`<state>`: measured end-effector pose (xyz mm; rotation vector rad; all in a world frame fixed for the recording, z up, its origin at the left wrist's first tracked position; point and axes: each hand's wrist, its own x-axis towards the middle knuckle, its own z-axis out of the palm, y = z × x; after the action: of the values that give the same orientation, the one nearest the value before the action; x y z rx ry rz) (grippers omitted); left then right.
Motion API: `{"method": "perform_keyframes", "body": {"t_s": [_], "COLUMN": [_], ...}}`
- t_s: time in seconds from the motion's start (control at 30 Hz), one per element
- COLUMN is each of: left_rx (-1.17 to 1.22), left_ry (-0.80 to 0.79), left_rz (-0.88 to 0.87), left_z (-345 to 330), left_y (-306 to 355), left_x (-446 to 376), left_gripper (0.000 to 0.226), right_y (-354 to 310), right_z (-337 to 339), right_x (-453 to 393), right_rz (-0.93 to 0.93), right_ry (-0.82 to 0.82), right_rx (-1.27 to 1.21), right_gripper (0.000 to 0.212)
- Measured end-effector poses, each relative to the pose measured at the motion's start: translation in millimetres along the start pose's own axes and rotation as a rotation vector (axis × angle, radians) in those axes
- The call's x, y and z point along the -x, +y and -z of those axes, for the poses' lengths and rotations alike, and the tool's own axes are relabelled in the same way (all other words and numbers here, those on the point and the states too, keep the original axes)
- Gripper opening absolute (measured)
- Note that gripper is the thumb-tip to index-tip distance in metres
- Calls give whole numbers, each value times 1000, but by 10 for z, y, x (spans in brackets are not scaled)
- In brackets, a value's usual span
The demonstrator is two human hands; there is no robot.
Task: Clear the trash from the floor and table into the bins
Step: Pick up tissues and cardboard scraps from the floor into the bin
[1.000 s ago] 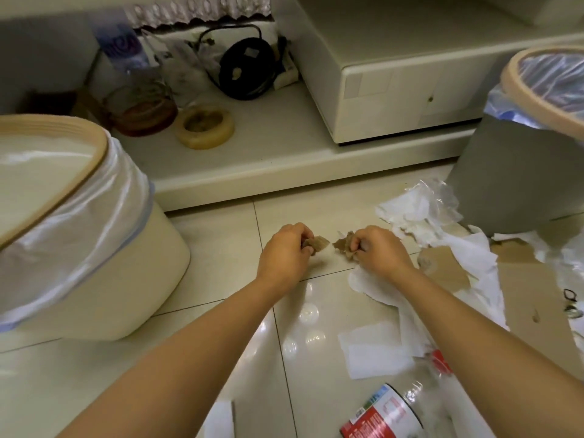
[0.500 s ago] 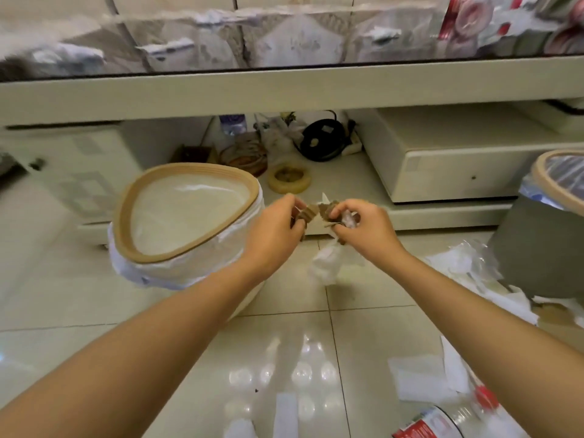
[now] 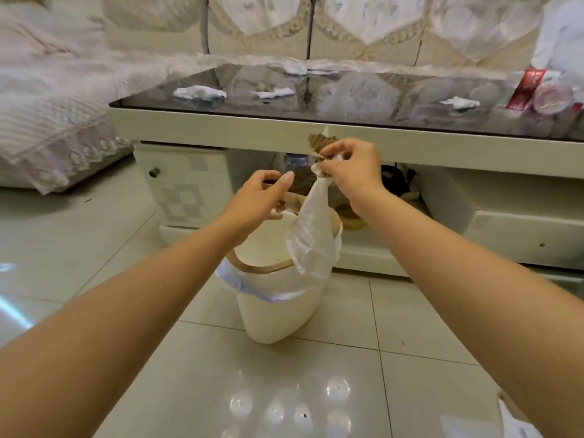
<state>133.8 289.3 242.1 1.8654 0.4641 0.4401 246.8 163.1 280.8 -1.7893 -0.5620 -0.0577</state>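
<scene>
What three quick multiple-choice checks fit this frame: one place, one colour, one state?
1. The white wrapper hangs: A) above the white bin B) on the tabletop C) on the floor.
2. The bin's rim is: A) red B) tan C) black.
3. The right hand is: A) spread flat B) pinching cardboard scraps and the wrapper C) empty.
Key: A, it dangles over the bin's mouth; B, a tan hoop tops the bin; B, the fingers close on both.
</scene>
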Motion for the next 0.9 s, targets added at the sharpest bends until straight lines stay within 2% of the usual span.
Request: {"method": "perform_keyframes", "body": {"t_s": [0.07, 0.13, 0.33, 0.43, 0.53, 0.6, 0.67, 0.73, 0.8, 0.9], "left_rx": [84, 25, 12, -221, -396, -400, -397, -415, -417, -402], "left_ry": [-97, -146, -72, 22, 275, 356, 274, 168, 148, 128], "left_rz": [20, 10, 48, 52, 71, 95, 83, 57, 30, -23], "left_z": [25, 12, 36, 82, 209, 278, 284, 243, 218, 165], "left_y": [-35, -111, -300, -405, -544, -624, -684, -734, -772, -764], "left_x": [41, 75, -4, -135, -283, -333, -354, -317, -278, -214], "left_gripper": [68, 74, 43, 10, 14, 18, 35, 51, 55, 49], "right_y": [-51, -75, 16, 158, 328, 436, 504, 539, 567, 583], "right_z": [-206, -373, -656, -665, -594, -565, -554, -533, -512, -489], "right_x": [-47, -50, 28, 39, 65, 93, 148, 204, 251, 339], "right_rz": [-72, -132, -241, -207, -123, -123, -125, -106, -92, -5], "right_ry": [20, 45, 65, 45, -40, -171, -291, -321, -310, -303], "right_rx": [-64, -165, -345, -204, 36, 170, 274, 312, 322, 404], "right_gripper": [18, 17, 21, 20, 18, 24, 30, 32, 35, 33]}}
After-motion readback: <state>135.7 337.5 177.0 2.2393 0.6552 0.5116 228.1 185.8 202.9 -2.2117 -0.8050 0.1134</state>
